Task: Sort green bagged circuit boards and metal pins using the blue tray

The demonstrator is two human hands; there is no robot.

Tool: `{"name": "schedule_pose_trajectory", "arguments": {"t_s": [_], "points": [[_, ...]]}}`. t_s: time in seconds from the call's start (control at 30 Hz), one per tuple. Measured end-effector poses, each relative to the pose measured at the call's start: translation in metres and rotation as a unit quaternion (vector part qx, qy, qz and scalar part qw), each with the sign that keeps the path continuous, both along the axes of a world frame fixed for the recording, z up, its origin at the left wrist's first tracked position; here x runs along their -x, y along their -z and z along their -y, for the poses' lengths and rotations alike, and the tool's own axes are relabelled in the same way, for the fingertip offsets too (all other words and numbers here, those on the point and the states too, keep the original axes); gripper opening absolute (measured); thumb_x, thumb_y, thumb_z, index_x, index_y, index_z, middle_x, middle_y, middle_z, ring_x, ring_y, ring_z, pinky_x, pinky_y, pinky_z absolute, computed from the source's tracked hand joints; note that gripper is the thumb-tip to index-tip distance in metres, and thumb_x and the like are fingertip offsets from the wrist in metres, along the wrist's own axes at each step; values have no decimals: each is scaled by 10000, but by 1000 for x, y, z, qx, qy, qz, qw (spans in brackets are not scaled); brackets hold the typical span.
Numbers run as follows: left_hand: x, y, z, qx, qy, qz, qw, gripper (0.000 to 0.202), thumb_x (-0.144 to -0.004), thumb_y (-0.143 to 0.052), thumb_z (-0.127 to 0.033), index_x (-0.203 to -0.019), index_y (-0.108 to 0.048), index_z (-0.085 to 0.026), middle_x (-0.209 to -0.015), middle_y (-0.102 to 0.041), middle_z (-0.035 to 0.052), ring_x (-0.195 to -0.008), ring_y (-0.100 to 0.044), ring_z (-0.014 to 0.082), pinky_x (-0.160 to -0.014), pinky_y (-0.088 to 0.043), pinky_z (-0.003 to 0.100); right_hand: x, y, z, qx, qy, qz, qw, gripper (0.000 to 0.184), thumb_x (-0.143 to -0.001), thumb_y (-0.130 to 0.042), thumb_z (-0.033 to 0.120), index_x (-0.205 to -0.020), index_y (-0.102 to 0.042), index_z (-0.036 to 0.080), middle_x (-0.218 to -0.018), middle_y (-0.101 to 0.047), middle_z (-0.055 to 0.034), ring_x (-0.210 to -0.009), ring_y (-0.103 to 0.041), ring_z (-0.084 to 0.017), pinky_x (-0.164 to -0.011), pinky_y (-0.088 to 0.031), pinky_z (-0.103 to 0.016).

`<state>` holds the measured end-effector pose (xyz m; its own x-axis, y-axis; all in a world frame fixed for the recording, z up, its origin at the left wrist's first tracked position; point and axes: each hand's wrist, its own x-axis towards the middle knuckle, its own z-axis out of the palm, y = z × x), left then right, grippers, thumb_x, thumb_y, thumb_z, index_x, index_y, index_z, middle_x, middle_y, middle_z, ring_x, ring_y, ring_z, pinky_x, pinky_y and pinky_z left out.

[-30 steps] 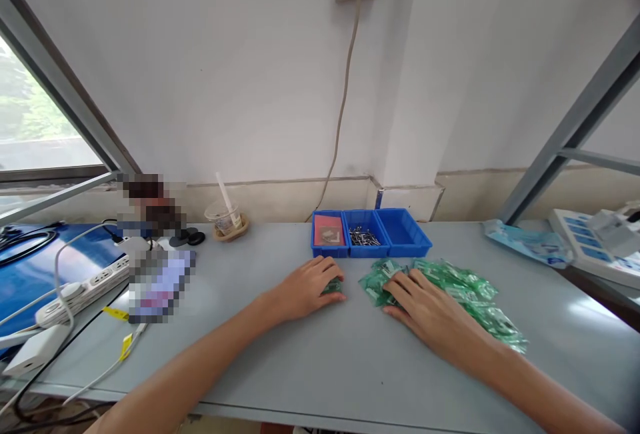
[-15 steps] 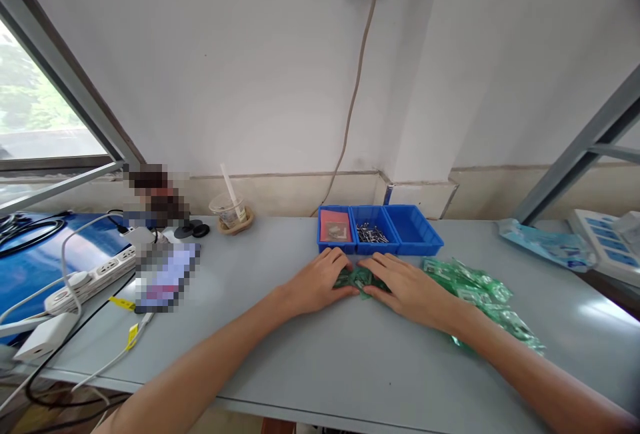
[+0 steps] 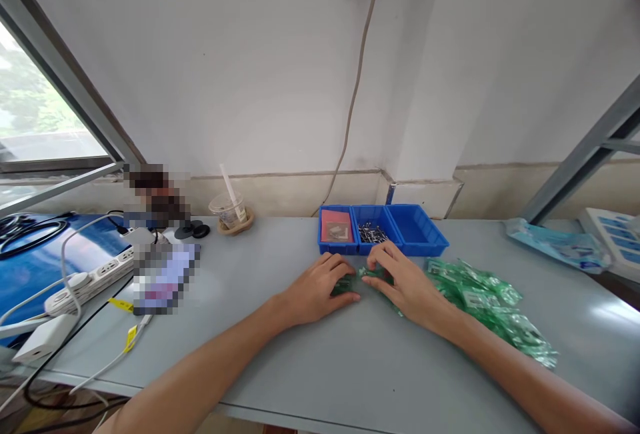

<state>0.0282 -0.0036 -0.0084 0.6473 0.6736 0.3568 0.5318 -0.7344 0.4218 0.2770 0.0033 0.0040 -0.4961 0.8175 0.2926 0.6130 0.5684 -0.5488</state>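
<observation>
My left hand lies on the grey table with its fingers curled over a small green packet. My right hand sits just to the right, its fingertips pinching another green packet. The two hands nearly touch, right in front of three joined blue bins. The left bin holds a pink card, the middle one small dark metal parts. A heap of green packets lies beside my right forearm.
A clear cup with a straw stands at the back. On the left are a white power strip, cables, a white adapter and a blurred phone. A pale blue bag lies at the far right.
My right hand came left from the heap of packets to meet the left hand, then shifted slightly right with a packet in its fingertips. The view drifted a little.
</observation>
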Motion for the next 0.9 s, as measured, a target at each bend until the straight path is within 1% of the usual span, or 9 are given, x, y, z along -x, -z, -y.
{"name": "schedule_pose_trajectory", "arguments": {"t_s": [0.1, 0.17, 0.27, 0.43, 0.5, 0.57, 0.7, 0.8, 0.9], "points": [[-2, -1, 2, 9, -7, 22, 1000, 239, -1026, -627, -404, -1152, -605, -202, -1176, -641, 82, -1026, -573, 237, -940, -486, 375, 5, 3, 0, 44, 33, -51, 997, 181, -1007, -610, 371, -940, -486, 258, -874, -590, 19, -736, -534, -177, -677, -442, -306], [-4, -2, 3, 16, -14, 44, 999, 205, -1037, -609, -395, -1105, -605, -201, -1124, -650, 72, -984, -574, 226, -915, -481, 361, 6, 3, 1, 70, 33, -76, 994, 175, -990, -636, 372, -971, -501, 263, -862, -601, 30, -759, -545, -177, -686, -445, -300], [-5, -1, 4, 16, -25, 83, 996, 178, -1078, -529, -358, -1052, -611, -203, -1041, -661, 55, -956, -577, 212, -909, -466, 349, 7, 3, 1, 83, 9, -87, 993, 134, -994, -626, 366, -1057, -555, 271, -917, -634, 18, -813, -564, -185, -724, -456, -305], [-5, 0, 2, 2, -46, 114, 992, 190, -1081, -526, -371, -1070, -622, -207, -1034, -669, 49, -974, -580, 209, -898, -453, 336, 7, 5, 1, 80, -16, -80, 993, 114, -1006, -614, 357, -981, -585, 250, -948, -658, 2, -857, -581, -193, -736, -444, -303], [-4, 0, 1, -11, -42, 119, 992, 194, -1091, -503, -352, -1047, -620, -204, -1006, -667, 44, -946, -571, 202, -890, -447, 334, 7, 6, 1, 83, -15, -77, 993, 144, -997, -637, 382, -987, -586, 248, -955, -665, 2, -864, -591, -195, -733, -441, -300], [-4, -1, 1, -18, -41, 127, 991, 210, -1101, -472, -331, -1019, -616, -202, -964, -663, 39, -907, -558, 195, -871, -441, 330, 6, 7, 0, 80, -4, -67, 995, 201, -1011, -617, 428, -950, -577, 241, -902, -650, 6, -817, -579, -192, -700, -427, -297], [-3, -1, 3, -9, -44, 130, 990, 230, -1086, -496, -351, -941, -601, -208, -883, -647, 32, -866, -544, 200, -831, -434, 325, 3, 8, 0, 45, -6, -33, 998, 290, -1071, -503, 435, -866, -537, 232, -810, -593, 10, -751, -536, -185, -674, -394, -301], [-4, 0, 4, -12, -36, 120, 992, 227, -1052, -567, -402, -938, -589, -207, -891, -643, 33, -855, -531, 200, -828, -429, 326, 2, 8, 2, 25, -20, -27, 999, 312, -1077, -495, 422, -832, -517, 230, -812, -582, 3, -745, -526, -184, -679, -397, -303], [-5, 2, 3, -11, -30, 118, 993, 247, -1064, -548, -412, -932, -576, -205, -879, -626, 29, -839, -506, 195, -816, -421, 324, 2, 7, 6, 15, -26, -29, 999, 313, -1079, -486, 443, -855, -546, 233, -849, -602, -11, -772, -542, -192, -695, -414, -307]]}}
